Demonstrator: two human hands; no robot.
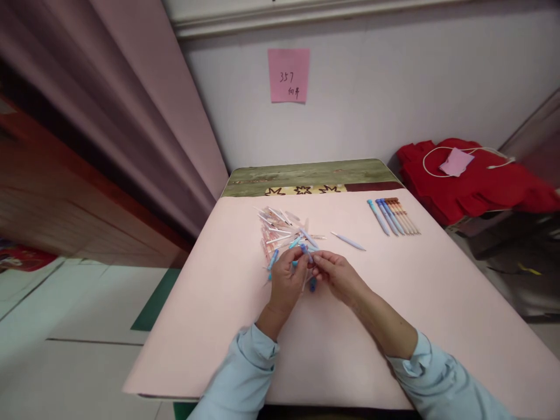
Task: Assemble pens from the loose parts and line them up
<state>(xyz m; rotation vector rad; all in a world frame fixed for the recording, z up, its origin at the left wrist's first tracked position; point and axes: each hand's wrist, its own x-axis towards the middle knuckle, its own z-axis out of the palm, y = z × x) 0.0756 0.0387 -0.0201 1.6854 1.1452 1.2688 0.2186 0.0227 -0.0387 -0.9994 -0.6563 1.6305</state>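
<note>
Our left hand [286, 283] and right hand [336, 273] meet mid-table [219, 326], the fingertips of both pinching one blue pen [305, 251]. The pile of pen parts [280, 230] lies just beyond at twelve o'clock; the row of pens [394, 216] lies at two o'clock, well apart.

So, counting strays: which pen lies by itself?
The pale pen just right of the loose pile, apart from the tidy row farther right.

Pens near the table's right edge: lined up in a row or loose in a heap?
Lined up: the pens lie flat, side by side and parallel, blue ones left of orange ones, apart from the jumbled pile.
</note>
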